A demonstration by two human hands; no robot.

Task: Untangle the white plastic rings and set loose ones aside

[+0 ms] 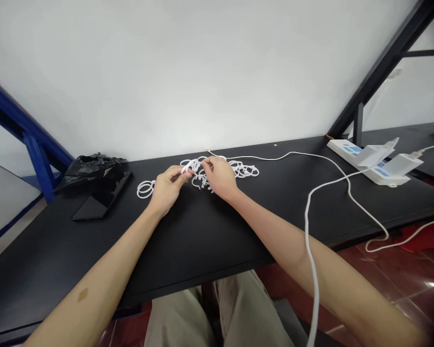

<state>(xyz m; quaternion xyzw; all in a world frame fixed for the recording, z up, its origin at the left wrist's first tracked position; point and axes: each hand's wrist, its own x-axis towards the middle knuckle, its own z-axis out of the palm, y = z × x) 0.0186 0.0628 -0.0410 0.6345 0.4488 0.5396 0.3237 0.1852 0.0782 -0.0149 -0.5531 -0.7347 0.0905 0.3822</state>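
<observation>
My left fingers pinch a small bunch of white loops, its length running roughly crosswise toward my right fingers, whose tips meet its far end; I cannot tell whether they grip it. My left is the surer hold. A tangled white heap spreads below and rightward of my right fingers; separate white rings lie just left of my left. The black worktop is bare nearer me, and a white wall rises beyond my fingertips.

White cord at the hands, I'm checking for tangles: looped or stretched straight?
Looped: the white cord bends into overlapping rings between the left hand and right hand. Whether it's knotted, I cannot tell.
</observation>
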